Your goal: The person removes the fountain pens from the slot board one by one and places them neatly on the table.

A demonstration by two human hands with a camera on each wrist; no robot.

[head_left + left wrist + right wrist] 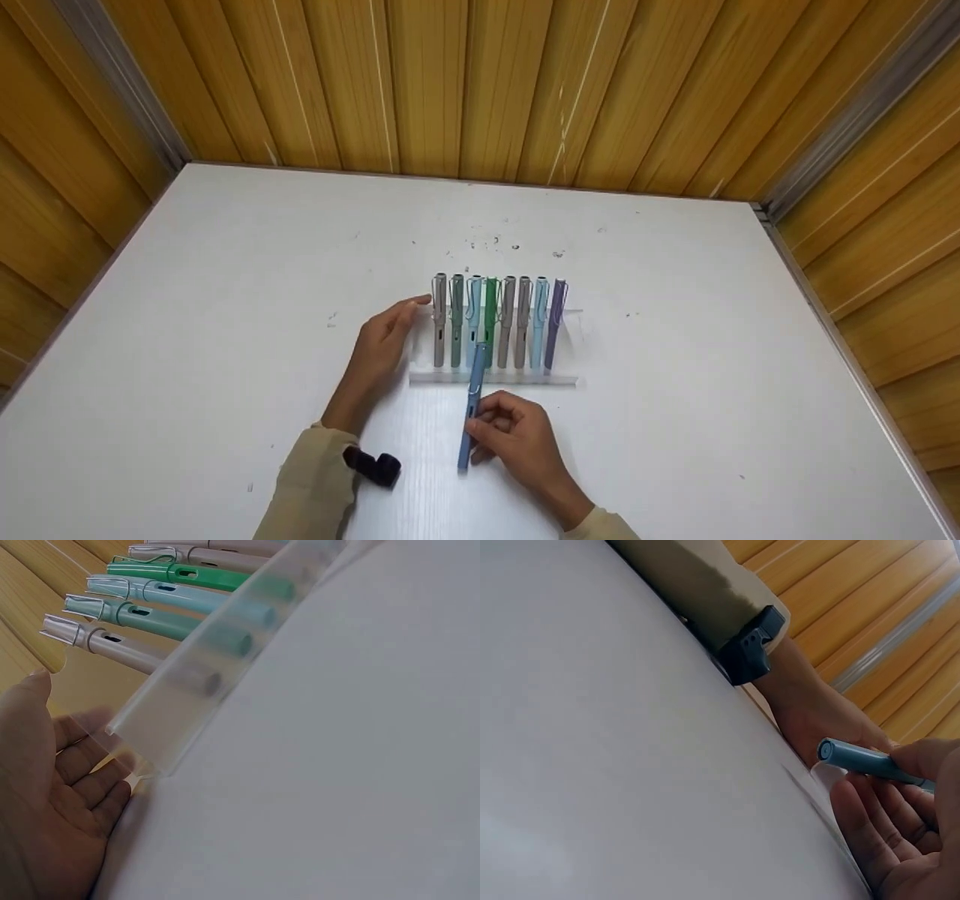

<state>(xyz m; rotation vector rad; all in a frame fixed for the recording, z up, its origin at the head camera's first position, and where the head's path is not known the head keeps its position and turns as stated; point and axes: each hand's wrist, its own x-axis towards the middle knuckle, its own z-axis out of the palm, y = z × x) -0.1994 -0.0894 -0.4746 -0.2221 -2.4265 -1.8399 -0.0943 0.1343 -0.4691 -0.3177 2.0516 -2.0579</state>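
Note:
In the head view, several capped fountain pens stand in a row on a clear pen stand [495, 379]: grey, teal, light blue, green [490, 300] and purple [558, 315]. My right hand [521, 435] pinches a blue fountain pen [475, 379] by its barrel, between thumb and fingers. That pen's cap end points at the stand and overlaps the row's middle. My left hand [382, 341] is at the stand's left side. In the left wrist view, its loosely bent fingers [90, 772] lie behind the clear panel, with the thumb near the panel's corner.
The white table [225, 300] carries small dark marks behind the stand. Wood-patterned walls [465, 82] rise along its back and sides. A black wrist camera [375, 466] sits on my left sleeve, near the held pen.

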